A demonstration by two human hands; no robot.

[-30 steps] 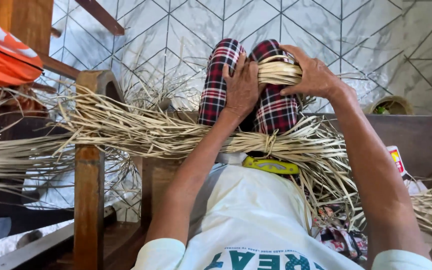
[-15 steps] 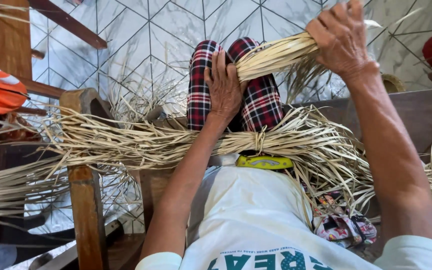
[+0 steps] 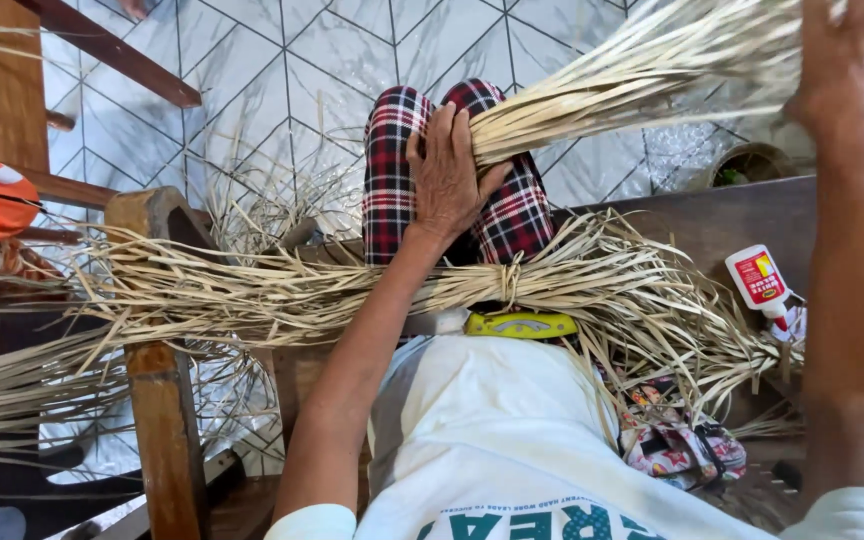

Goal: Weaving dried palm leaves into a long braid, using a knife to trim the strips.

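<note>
Left hand: the left hand (image 3: 449,180) lies flat on the knees, fingers (image 3: 445,135) spread apart and pressing down the near end of a pale tan bundle of dried straw strips (image 3: 642,75)
Right hand: the right hand (image 3: 852,70) is raised at the far right edge, wrapped about the upper end of the same bundle; its fingers seem closed on the strips, though blur and the frame edge hide most of them
Held bundle: runs slanting from the knees up to the far right, tilted, its strips packed close together
Lap bundle: a thick sheaf of longer dried straw strips tied at the middle (image 3: 352,290) lies across the lap from left to right, its ends fanning loose on both sides
Trousers: red, black and white checked trousers (image 3: 392,170) under the left hand
Yellow thing: a small yellow plastic tool (image 3: 520,325) sits just near of the tied sheaf, against the white shirt (image 3: 512,430)
Right side: a white squeeze bottle with a red label (image 3: 760,280) lies on the dark wooden bench (image 3: 692,215), near a flowered cloth pouch (image 3: 677,445)
Left side: a brown wooden chair post (image 3: 157,380) stands under the sheaf's left end
Floor: grey-white tiled floor (image 3: 282,80) strewn with loose strips
</note>
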